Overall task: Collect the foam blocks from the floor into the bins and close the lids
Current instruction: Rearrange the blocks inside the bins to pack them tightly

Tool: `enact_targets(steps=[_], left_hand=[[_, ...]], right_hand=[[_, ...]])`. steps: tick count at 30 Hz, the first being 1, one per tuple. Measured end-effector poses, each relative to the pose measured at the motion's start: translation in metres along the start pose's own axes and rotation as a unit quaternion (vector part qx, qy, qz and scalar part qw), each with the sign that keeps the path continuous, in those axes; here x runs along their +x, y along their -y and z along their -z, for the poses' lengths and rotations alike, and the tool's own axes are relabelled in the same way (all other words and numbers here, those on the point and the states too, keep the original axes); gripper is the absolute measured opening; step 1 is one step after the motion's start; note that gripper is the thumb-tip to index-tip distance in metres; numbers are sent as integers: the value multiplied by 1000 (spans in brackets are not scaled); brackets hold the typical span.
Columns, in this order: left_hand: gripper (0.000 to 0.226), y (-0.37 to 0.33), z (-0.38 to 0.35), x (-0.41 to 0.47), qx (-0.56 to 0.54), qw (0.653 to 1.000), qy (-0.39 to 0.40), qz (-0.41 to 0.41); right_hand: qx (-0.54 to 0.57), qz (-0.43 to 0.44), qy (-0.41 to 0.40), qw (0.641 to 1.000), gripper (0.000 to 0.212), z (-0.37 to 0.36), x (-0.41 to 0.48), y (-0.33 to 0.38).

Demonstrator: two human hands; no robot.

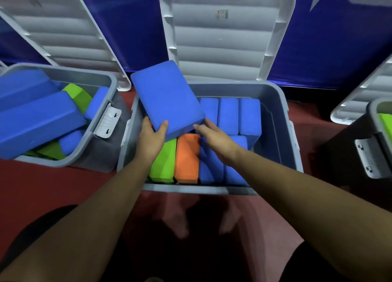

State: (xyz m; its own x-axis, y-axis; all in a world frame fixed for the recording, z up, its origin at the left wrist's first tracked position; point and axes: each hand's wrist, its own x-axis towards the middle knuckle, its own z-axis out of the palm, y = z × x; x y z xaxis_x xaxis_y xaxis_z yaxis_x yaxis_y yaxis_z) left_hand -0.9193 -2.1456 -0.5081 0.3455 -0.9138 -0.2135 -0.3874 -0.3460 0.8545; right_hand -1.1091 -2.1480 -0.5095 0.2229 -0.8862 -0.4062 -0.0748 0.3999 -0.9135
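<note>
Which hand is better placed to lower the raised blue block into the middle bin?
Likely left. The left hand grips the blue block at its near corner, thumb on top, over the middle bin; the right hand only touches its edge.

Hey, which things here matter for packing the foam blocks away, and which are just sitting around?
Job: blue block, gripped by left hand, touched by right hand; middle bin; open lid; left bin; right bin.
Just there: blue backdrop; red floor.
</note>
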Motion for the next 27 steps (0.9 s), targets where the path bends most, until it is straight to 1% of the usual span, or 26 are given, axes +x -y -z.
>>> enact_targets(steps=[1,3,4,6,8,10,11,12,13,14,15,17,18,19,20,21,22,24,25,27], left_hand=[[57,-6,-1,0,-45,999,-10,-6],[52,-23,-3,-5,-135,990,-25,-9],[51,-30,-5,-7,-177,984,-19,-6],[53,-45,-14,-15,-234,972,32,-6],[49,-55,-31,-26,-251,964,86,-19],[38,-66,-52,-37,-265,953,142,-27],[31,-69,-61,-42,-248,953,170,-36],[26,-70,-68,-43,-215,954,199,-64],[27,-68,-73,-42,-138,956,231,-112],[34,-61,-79,-37,-53,949,262,-166],[47,-54,-84,-35,50,935,279,-215],[85,-35,-97,-31,218,894,255,-298],[105,-23,-106,-29,283,870,245,-319],[118,-16,-113,-32,346,846,246,-323],[126,-6,-120,-31,395,824,254,-317],[129,1,-124,-31,432,806,262,-309],[131,6,-126,-30,455,795,268,-299],[135,12,-129,-27,484,782,276,-280],[136,12,-129,-27,492,779,279,-271],[137,9,-130,-26,500,775,285,-261]], right_hand=[[-13,18,-21,1000,42,0,-4,6],[-54,74,-101,991,34,7,-11,20],[-65,108,-142,982,35,13,-14,28],[-59,157,-194,967,45,25,-22,45],[-41,170,-222,959,57,37,-31,58],[-58,186,-266,944,64,52,-42,63],[-79,205,-286,933,64,61,-49,68],[-102,227,-304,920,65,69,-56,73],[-127,248,-321,905,67,78,-62,79],[-151,268,-336,890,69,87,-68,86],[-176,286,-349,875,71,95,-72,94],[-237,310,-364,846,68,109,-82,108],[-275,308,-365,834,66,114,-85,111],[-322,295,-363,823,64,119,-88,114],[-371,272,-360,811,62,124,-91,115],[-416,244,-361,799,59,128,-94,115],[-451,215,-365,786,57,133,-96,115],[-501,155,-363,770,51,141,-98,112],[-520,126,-350,769,47,144,-97,109],[-529,62,-319,784,43,149,-92,99]])
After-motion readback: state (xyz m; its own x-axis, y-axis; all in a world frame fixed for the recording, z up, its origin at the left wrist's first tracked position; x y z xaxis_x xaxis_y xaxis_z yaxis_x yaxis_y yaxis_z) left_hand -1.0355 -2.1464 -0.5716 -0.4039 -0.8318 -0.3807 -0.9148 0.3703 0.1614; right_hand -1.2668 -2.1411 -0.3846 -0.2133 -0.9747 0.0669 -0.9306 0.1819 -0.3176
